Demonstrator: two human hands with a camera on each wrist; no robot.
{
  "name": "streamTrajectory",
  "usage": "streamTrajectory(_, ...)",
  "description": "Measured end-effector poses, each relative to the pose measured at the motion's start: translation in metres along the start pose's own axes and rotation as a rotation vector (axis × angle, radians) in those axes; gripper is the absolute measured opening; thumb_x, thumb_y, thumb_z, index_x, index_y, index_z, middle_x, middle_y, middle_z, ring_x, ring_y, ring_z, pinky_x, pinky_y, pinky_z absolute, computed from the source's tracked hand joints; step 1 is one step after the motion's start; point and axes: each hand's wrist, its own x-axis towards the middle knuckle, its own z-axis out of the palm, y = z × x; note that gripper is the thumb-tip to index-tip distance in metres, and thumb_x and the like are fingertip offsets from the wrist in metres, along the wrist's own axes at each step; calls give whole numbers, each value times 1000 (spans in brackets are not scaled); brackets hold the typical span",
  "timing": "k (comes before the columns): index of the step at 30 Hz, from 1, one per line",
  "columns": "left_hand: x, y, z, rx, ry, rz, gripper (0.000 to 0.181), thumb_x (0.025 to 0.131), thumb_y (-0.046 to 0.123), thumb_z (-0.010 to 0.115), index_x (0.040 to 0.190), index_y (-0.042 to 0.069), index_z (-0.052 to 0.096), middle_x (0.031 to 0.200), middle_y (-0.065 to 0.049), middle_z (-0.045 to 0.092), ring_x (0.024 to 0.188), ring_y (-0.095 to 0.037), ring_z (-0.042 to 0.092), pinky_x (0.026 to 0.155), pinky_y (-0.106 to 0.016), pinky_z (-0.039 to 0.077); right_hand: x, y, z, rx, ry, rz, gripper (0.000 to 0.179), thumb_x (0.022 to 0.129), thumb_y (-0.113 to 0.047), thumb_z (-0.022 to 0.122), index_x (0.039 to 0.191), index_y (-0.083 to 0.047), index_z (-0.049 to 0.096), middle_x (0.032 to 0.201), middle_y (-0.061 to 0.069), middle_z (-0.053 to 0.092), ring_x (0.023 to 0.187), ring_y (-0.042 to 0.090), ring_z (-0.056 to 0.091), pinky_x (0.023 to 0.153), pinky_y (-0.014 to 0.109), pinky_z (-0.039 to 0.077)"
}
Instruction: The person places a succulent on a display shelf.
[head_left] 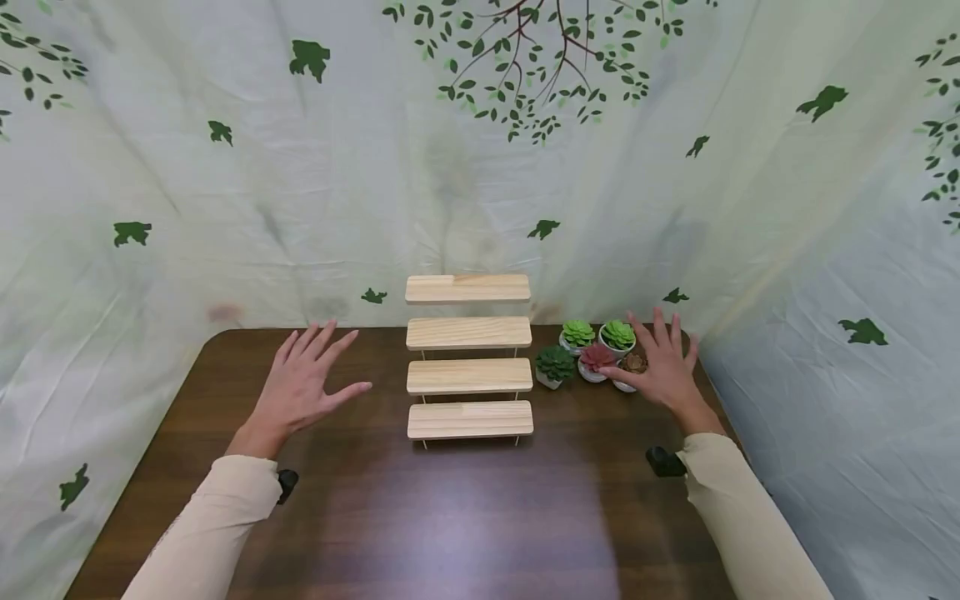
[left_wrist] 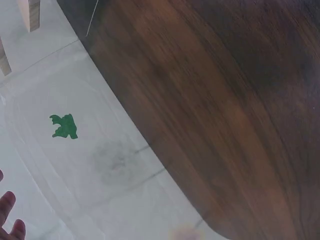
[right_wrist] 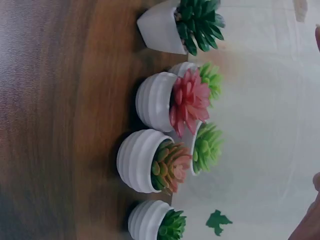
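Observation:
My left hand (head_left: 303, 383) hovers over the left part of the table with its fingers spread, holding nothing; its fingertips (left_wrist: 7, 204) just enter the left wrist view. Fingers also spread, my right hand (head_left: 666, 371) is above a cluster of small potted succulents and covers part of it in the head view. I cannot tell whether it touches any pot. Among them are a dark green succulent (right_wrist: 200, 22) in an angular white pot, a red one (right_wrist: 190, 102), an orange-brown one (right_wrist: 172, 167), a light green one (right_wrist: 207, 147) and another green one (right_wrist: 171, 226), in ribbed white pots.
A tiered wooden stand (head_left: 469, 377) with several pale shelves on thin legs stands mid-table, between the hands. The dark brown wooden table (head_left: 450, 517) ends at a white cloth backdrop (head_left: 337, 183) printed with green leaves. Black bands circle both wrists.

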Motion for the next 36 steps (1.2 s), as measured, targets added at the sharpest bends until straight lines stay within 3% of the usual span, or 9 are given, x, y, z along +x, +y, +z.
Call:
streamTrajectory(7, -2, 3, 2, -69, 14, -74, 78, 83, 57, 64, 144, 14, 42, 149, -23, 35, 137, -42, 28, 110, -61, 18, 0, 10, -9, 44, 23, 56, 105, 79, -65, 65, 155, -23, 8, 159, 11, -17, 142, 36, -24, 105, 71, -14)
streamTrajectory(23, -3, 14, 9, -281, 4, -188, 75, 86, 47, 65, 147, 13, 37, 149, -23, 35, 134, -46, 30, 103, -68, 22, 0, 27, -8, 128, 58, 78, 107, 78, -60, 69, 155, -23, 4, 160, 11, -14, 143, 40, -18, 105, 71, -9)
streamTrajectory(32, -9, 10, 18, -528, -77, -321, 72, 93, 41, 59, 151, 11, 28, 152, -24, 30, 137, -47, 25, 107, -66, 21, -3, 47, 8, 244, 124, 78, 108, 78, -48, 76, 155, -16, 7, 160, 19, 0, 143, 46, -3, 105, 74, -4)
streamTrajectory(36, -11, 11, 24, -631, -93, -383, 69, 96, 42, 55, 152, 15, 25, 151, -22, 32, 137, -45, 28, 105, -67, 23, -3, 56, 17, 298, 156, 68, 108, 77, -40, 79, 155, -12, 10, 157, 23, 10, 141, 48, 7, 106, 73, 6)
